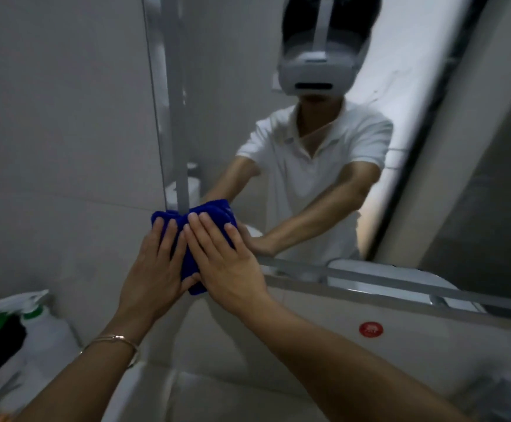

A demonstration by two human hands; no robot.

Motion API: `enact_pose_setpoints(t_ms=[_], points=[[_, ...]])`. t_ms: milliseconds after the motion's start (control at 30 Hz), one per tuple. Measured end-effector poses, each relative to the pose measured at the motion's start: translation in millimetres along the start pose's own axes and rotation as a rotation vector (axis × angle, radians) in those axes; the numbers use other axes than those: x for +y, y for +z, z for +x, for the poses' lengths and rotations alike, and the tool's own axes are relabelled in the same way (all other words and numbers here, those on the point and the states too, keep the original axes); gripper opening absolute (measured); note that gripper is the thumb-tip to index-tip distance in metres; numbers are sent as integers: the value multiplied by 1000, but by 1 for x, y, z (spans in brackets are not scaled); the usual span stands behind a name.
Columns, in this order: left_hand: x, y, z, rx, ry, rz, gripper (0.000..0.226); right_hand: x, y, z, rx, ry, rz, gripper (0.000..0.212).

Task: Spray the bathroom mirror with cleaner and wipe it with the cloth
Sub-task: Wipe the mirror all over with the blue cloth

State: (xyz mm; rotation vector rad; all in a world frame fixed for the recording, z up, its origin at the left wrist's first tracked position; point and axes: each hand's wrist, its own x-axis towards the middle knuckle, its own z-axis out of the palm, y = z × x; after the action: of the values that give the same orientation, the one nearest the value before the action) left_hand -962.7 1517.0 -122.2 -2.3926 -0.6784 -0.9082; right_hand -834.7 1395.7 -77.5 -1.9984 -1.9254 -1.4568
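1. The left hand [153,266] lay flat on the cloth [208,213], its fingers [169,236] straight and slightly spread, tips pressing the upper left folds.
2. The right hand [230,266] lay flat just beside it, its fingers [210,228] straight and a little apart, covering the cloth's right half; the two hands touched along their inner edges.
3. The cloth was deep blue, soft and plush, bunched into a thick wad with rounded folds showing above the fingertips and a corner hanging below the left thumb.
4. It was pressed against the lower left corner of the mirror [233,86], with its left edge lapping over onto the wall tile [65,117].
5. The mirror was a smooth glass pane with a thin straight edge; above and right of the fingers it reflected both forearms, a white collared shirt and a white headset.
6. A thin metal bracelet [117,339] circled the left wrist.
7. Well below and left of the left fingers stood a white plastic spray bottle [45,327] with a green collar, blurred.
8. Below and right of the right fingers, a round red sticker [371,329] sat on a glossy white surface under the mirror's pale lower strip [370,280].
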Motion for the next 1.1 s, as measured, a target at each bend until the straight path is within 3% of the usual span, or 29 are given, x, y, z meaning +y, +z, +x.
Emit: enact_pose_setpoints(t_ms=[133, 300, 400, 600, 733, 833, 1100], points=[[-1, 3, 5, -85, 26, 35, 81, 0, 1, 0, 43, 17, -38, 86], [3, -14, 4, 103, 77, 11, 74, -1, -5, 3, 23, 6, -3, 81], [-10, -40, 9, 100, 108, 18, 77, 2, -14, 15, 22, 3, -1, 79], [-26, -129, 90, 140, -116, 0, 80, 45, -72, 91, 227, 134, 37, 60], [6, -158, 131, 298, -27, -35, 59, 107, -96, 79, 335, 172, 110, 54], [43, -162, 148, 324, 58, -73, 52, 145, -99, 44, 342, 158, 87, 50], [120, -158, 167, 203, 108, -152, 67, 205, -101, -24, 195, 184, 60, 58]])
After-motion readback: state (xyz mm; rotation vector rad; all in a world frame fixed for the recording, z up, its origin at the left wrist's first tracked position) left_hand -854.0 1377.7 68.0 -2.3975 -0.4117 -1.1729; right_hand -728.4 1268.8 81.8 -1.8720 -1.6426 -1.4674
